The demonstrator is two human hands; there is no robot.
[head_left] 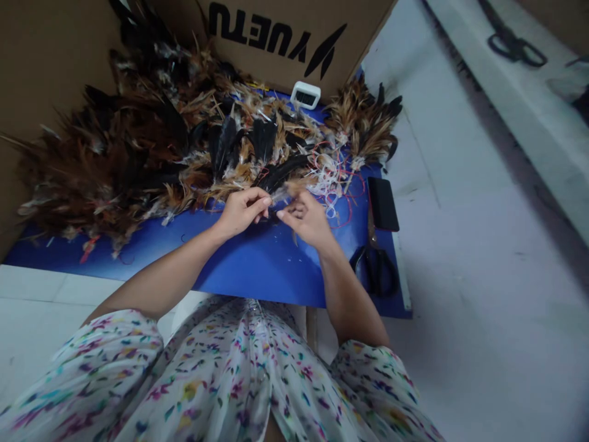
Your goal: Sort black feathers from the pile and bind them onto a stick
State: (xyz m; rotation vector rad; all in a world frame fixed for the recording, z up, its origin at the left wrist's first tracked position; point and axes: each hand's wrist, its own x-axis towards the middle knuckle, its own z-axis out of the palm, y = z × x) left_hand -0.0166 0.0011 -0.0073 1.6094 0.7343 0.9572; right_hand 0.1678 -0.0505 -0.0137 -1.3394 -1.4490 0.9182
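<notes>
My left hand (pixel 245 212) is closed in a pinch over the blue table (pixel 257 270), with the pale base of a feather (pixel 276 195) at its fingertips. Close beside it, my right hand (pixel 309 222) has its fingers curled; what lies in them is blurred. Brown fluff (pixel 297 186) shows just above the right fingers. Behind both hands lie long black feathers (pixel 283 172). A large heap of brown and black feathers (pixel 133 147) covers the back and left of the table. White and red threads (pixel 334 175) lie tangled beyond my right hand.
Black-handled scissors (pixel 375 270) and a dark phone (pixel 383 204) lie along the right edge. A feather pile (pixel 365 123) sits at the back right corner, near a small white digital device (pixel 305 96). Cardboard (pixel 271 31) walls off the back. More scissors (pixel 515 46) lie on a ledge.
</notes>
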